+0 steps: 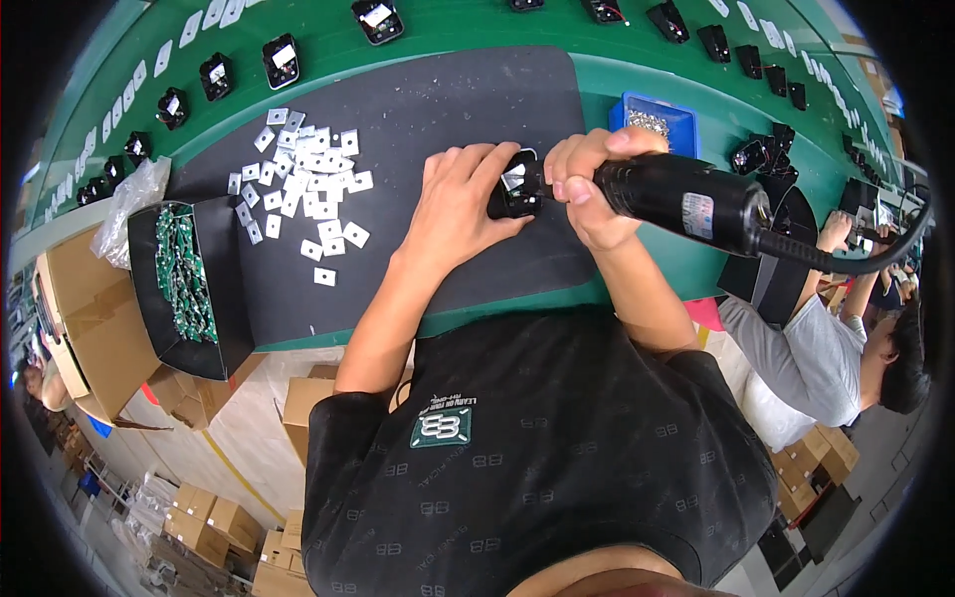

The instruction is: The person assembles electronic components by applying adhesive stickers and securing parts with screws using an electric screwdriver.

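One small black housing [517,184] sits on the dark mat [428,90], just ahead of the person's chest. The left hand [460,194] holds it from the left, fingers curled over the far edge and thumb along the near one, hiding part of it. The right hand [597,179] wraps its fingers around the front of one black power tool [686,194], which lies level and points left at the housing; the fingers hide its tip, so contact cannot be told.

Left of the hands spreads a heap of small pale plates [318,179], each with a dark hole, roughly forty; overlaps prevent an exact count. Just beyond the right hand stands one blue bin [683,124] of small metal pieces [649,121]. The tool's single thick cable [846,262] arcs across the right side, before a co-worker in a grey sleeve [771,343].

Farther left are one black tray [227,289] of green circuit boards [184,274], too tangled to count, and one clear bag [134,204]. Along the far green belt [468,25], four more black units [282,62] stand apart toward the left.
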Available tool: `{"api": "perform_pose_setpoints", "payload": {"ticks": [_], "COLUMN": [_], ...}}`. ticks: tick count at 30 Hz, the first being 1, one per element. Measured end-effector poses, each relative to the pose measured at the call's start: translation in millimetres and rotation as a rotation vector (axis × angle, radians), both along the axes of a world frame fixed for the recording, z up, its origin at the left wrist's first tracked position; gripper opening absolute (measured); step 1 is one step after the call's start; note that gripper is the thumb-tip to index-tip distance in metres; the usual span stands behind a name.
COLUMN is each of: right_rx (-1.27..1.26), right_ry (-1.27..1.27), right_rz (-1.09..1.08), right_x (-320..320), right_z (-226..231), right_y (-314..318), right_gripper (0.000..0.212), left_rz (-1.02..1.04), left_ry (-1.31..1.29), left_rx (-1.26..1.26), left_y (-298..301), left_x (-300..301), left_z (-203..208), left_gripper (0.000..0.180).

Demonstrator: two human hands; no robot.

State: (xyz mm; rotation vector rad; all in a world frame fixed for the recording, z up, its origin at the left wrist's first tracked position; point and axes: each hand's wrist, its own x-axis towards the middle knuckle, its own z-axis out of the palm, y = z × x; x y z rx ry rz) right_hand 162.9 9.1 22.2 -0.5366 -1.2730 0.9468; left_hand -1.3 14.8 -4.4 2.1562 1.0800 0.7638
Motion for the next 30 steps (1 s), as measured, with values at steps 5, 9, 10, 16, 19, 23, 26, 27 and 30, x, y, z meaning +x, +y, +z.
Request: {"api": "perform_pose_setpoints", "payload": {"ticks": [5, 9, 10, 16, 19, 23, 26, 27, 30], "right_rx": [0.01, 0.044, 0.051, -0.03, -0.013, 0.052, 0.072, 0.075, 0.045], "right_ry": [0.192, 0.26, 0.241, 0.092, 0.056, 0.166, 0.174, 0.175, 0.058], "right_rz": [-0.041, -0.16, -0.188, -0.515, -0.647, -0.764, -0.781, -0.779, -0.791], "right_x": [6, 29, 39, 92, 115, 133, 134, 134, 132], "right_z": [21, 52, 55, 56, 53, 38, 28, 24, 13], "right_y": [-2, -18, -21, -38, -35, -16, 2, 5, 13], "right_gripper": [0.064, 0.068, 0.068, 0.058, 0.056, 0.053, 0.053, 0.053, 0.05], "left_rz": [0.0, 0.118, 0.175, 0.224, 0.282, 0.295, 0.263, 0.222, 0.206], "left_ry": [0.089, 0.126, 0.159, 0.253, 0.671, 0.636, 0.557, 0.575, 0.579], "left_rx": [0.013, 0.062, 0.065, 0.172, 0.163, 0.293, 0.414, 0.392, 0.425], "left_y": [2, 36, 52, 155, 177, 185, 197, 199, 193], "left_x": [4, 5, 8, 12, 18, 52, 67, 69, 68], "left_z": [7, 8, 14, -1, 2, 5, -5, -6, -4], "left_gripper": [0.07, 0.072, 0.068, 0.071, 0.091, 0.096, 0.089, 0.083, 0.069]}}
